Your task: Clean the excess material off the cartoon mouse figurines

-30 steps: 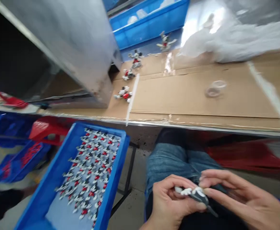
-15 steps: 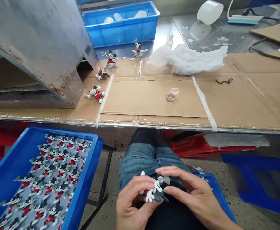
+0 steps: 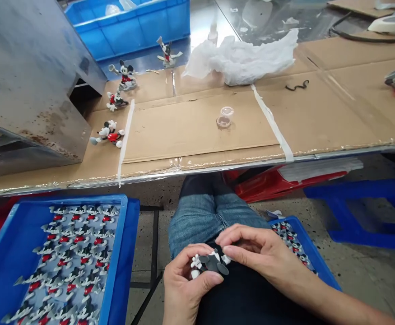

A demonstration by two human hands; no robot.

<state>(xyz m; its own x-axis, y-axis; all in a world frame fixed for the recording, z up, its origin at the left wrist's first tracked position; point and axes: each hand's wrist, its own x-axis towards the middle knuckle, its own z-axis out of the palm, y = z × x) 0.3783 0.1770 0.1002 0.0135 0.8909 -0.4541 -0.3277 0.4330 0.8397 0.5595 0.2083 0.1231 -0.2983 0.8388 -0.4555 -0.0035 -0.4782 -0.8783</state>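
Over my lap, a small mouse figurine (image 3: 213,262) with a grey-black head and white gloved hands lies in my left hand (image 3: 187,284), my thumb pressed across its front. My right hand (image 3: 263,253) meets the figurine's right end, thumb and fingertips pinched together there; what exactly they grip is partly hidden. To the left, a blue tray (image 3: 116,253) holds rows of similar figurines with red shorts. Another blue tray (image 3: 322,266) with several figurines stands low at the right, behind my right forearm.
Cardboard covers the bench (image 3: 190,131), bearing a small clear pot (image 3: 223,122), white plastic sheet (image 3: 241,63), black cord piece (image 3: 297,85) and several figurines (image 3: 109,134). A metal box (image 3: 41,81) stands left, a blue bin (image 3: 132,31) behind, a blue stool (image 3: 360,216) right.
The figurine has been turned in my left hand, so its dark head now faces up. My right fingers have drawn closer together. The view has shifted right, bringing another bench figurine in.
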